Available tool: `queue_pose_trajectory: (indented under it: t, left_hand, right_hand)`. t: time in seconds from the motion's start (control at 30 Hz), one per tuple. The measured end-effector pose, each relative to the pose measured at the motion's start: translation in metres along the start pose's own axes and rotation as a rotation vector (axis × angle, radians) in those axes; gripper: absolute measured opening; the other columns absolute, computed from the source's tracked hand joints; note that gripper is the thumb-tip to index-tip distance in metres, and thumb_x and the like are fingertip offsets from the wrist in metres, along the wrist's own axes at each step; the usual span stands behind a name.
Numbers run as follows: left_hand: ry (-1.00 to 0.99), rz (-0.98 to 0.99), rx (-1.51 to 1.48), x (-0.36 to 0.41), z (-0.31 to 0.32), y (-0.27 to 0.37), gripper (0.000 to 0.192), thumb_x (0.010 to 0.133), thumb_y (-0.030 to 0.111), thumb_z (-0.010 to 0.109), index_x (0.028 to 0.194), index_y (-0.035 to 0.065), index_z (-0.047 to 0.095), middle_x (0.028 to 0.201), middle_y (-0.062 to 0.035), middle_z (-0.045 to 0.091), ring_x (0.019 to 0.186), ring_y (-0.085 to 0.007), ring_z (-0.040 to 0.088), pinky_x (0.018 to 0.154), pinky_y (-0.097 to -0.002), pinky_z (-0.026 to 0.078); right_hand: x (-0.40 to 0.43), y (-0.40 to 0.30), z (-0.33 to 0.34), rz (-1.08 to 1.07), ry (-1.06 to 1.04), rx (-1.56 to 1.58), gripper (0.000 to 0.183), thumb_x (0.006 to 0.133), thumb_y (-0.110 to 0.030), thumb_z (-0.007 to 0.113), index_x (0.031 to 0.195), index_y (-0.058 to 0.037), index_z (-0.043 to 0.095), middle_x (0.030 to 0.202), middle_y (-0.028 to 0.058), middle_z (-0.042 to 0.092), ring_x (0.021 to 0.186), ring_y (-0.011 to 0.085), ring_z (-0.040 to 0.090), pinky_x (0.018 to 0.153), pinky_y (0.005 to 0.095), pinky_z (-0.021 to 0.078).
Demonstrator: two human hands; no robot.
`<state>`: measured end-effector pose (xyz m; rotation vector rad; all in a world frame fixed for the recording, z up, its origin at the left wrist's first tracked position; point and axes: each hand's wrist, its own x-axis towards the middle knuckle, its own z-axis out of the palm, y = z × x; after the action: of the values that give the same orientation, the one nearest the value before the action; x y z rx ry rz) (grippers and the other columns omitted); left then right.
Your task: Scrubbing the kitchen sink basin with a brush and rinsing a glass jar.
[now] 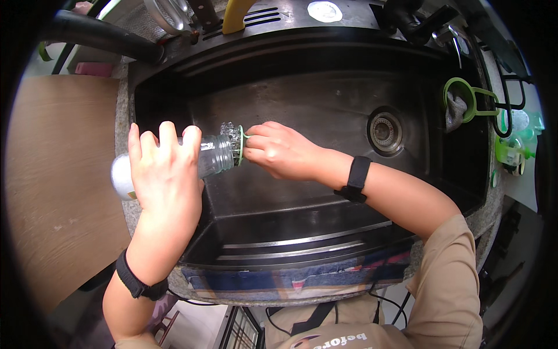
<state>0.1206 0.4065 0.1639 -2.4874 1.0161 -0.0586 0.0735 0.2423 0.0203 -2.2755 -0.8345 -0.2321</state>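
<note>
Over the left part of the dark sink, my left hand grips a clear bottle with a threaded neck. The bottle lies nearly sideways, its mouth facing right and its pale base sticking out past my palm. Clear, glistening water shows at the mouth. My right hand pinches a thin light-green ring-shaped piece by a small tab, right in front of that mouth. I cannot tell whether the ring touches the bottle. My fingers hide part of the tab.
The round drain lies to the right. A green-rimmed cup with a grey cloth hangs on a black rack. Green plastic bottles stand beyond. A brown board is at left; a folded towel lines the front edge.
</note>
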Motion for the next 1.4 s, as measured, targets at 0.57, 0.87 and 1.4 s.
queue_pose_trajectory:
  t: [0.57,0.87,1.4]
  left_hand:
    - [0.114,-0.732,-1.473,-0.053,0.067,0.018,0.046,0.059,0.011,0.077,0.098,0.0015,0.054,0.087,-0.0072,0.06,0.079,-0.0149,0.058,0.074,-0.0284,0.047]
    - [0.266,-0.954,-1.666,-0.058,0.108,0.015,0.049,0.062,0.003,0.076,0.104,-0.001,0.051,0.095,-0.0083,0.057,0.082,-0.0138,0.057,0.075,-0.0268,0.047]
    - [0.421,-0.888,-1.724,-0.062,0.112,0.013,0.043,0.063,0.003,0.076,0.098,-0.0006,0.051,0.084,-0.0053,0.059,0.075,-0.0111,0.057,0.072,-0.0246,0.047]
  right_hand:
    - [0.064,0.054,0.037,0.953,0.138,-0.04,0.011,0.072,-0.009,0.06,0.078,0.0006,0.06,0.08,0.0209,0.059,0.08,0.0358,0.057,0.072,0.0418,0.0472]
    - [0.132,0.06,0.126,0.582,0.037,-0.204,0.009,0.072,-0.008,0.056,0.075,-0.0026,0.063,0.078,0.0174,0.061,0.074,0.0315,0.06,0.067,0.0403,0.0487]
    - [0.125,0.059,0.12,0.712,-0.079,-0.055,0.01,0.073,-0.008,0.059,0.076,0.0007,0.061,0.08,0.0203,0.06,0.078,0.0344,0.059,0.072,0.0421,0.0474]
